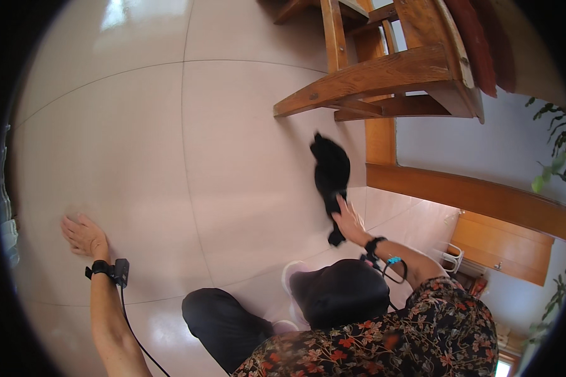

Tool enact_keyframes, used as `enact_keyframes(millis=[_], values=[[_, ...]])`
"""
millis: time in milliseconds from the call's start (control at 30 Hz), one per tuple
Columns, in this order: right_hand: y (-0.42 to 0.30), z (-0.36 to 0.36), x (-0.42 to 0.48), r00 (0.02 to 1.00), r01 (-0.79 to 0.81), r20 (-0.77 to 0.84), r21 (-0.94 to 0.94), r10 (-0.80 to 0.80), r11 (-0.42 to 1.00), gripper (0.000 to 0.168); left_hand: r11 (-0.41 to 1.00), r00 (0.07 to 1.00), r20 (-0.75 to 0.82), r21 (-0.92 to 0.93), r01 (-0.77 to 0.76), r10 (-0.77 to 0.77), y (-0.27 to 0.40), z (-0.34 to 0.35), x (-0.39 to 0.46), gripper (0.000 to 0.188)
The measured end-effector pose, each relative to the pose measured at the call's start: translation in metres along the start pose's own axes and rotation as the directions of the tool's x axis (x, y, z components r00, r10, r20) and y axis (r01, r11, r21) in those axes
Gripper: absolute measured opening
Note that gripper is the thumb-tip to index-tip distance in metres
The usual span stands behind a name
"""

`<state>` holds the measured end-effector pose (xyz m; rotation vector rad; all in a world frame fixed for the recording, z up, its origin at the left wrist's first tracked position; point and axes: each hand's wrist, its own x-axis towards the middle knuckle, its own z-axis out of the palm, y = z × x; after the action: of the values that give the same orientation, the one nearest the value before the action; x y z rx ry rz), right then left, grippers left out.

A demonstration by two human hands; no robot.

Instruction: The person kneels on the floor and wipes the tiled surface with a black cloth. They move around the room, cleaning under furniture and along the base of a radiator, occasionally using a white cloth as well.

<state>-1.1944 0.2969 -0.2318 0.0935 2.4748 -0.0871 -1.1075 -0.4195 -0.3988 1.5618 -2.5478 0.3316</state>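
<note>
A black cat (332, 167) is on the tiled floor (250, 179) ahead and to the right, slightly blurred. The end with pointed, ear-like tips is farther from me, near the wooden chair (363, 85). Over the nearer part of the cat's body lies my right hand (351, 221), fingers stretched out and gripping nothing. Far to the left, my left hand (86, 236) is spread palm down, low over the floor; whether it touches the tiles I cannot tell. Both wrists wear black straps, and a cable runs from the device (121, 272) on the left one.
An orange-brown wooden door frame (453, 193) rises to the right, with a wooden cabinet (504, 245) beyond it. Green plant leaves (554, 172) hang at the far right. My bent knees (344, 292) and a pale shoe (295, 282) are close below.
</note>
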Motion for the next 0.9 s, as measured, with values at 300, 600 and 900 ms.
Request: enact_keyframes(millis=[300, 600, 900], values=[[0.100, -0.093, -0.006, 0.992, -0.123, 0.027, 0.178, 0.120, 0.976, 0.038, 0.999, 0.999, 0.031, -0.035, 0.009, -0.008, 0.005, 0.000, -0.002, 0.059], [-0.070, -0.217, 0.104, 0.691, 0.056, -0.722, 0.028, -0.019, 0.998, 0.043, 0.998, 0.999, 0.034, 0.054, 0.019, -0.021, 0.004, 0.008, 0.005, 0.056], [-0.112, -0.190, 0.062, 0.864, 0.459, -0.330, 0.205, -0.380, 0.864, 0.042, 0.998, 0.999, 0.038, 0.069, 0.003, -0.006, 0.013, 0.004, -0.003, 0.054]])
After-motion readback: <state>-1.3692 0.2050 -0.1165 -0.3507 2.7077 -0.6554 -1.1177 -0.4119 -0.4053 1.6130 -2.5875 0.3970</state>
